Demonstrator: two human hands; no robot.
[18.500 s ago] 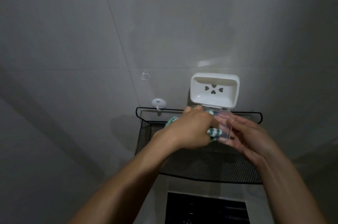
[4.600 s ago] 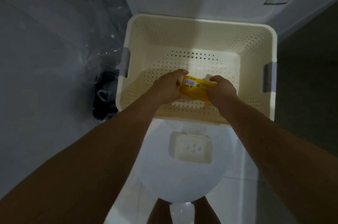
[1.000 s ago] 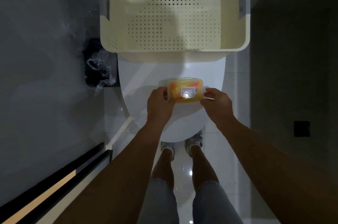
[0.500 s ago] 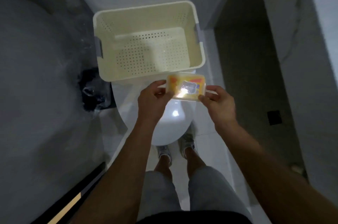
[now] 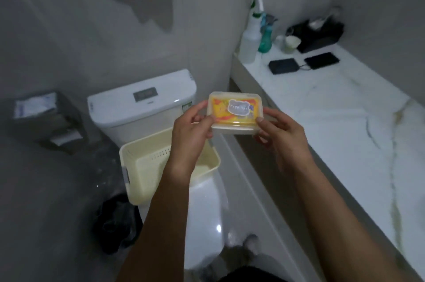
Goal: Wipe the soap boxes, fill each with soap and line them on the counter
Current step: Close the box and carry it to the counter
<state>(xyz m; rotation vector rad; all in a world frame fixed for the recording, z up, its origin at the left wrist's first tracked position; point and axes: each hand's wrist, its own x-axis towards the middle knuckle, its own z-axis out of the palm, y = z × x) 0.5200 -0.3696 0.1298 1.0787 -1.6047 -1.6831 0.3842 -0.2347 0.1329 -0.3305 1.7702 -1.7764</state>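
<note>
From the head view, the left hand (image 5: 192, 131) and right hand (image 5: 279, 136) pinch the ends of the closed box (image 5: 235, 113), soap (image 5: 233, 110) showing yellow inside, above the basket (image 5: 140, 166). This looks like the lining-up step: carry it right and set it on the counter (image 5: 340, 120) (near part bare).

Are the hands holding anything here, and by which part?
Yes: the soap box, yellow soap inside, held by its two short ends, left hand at one, right hand at the other.
</note>
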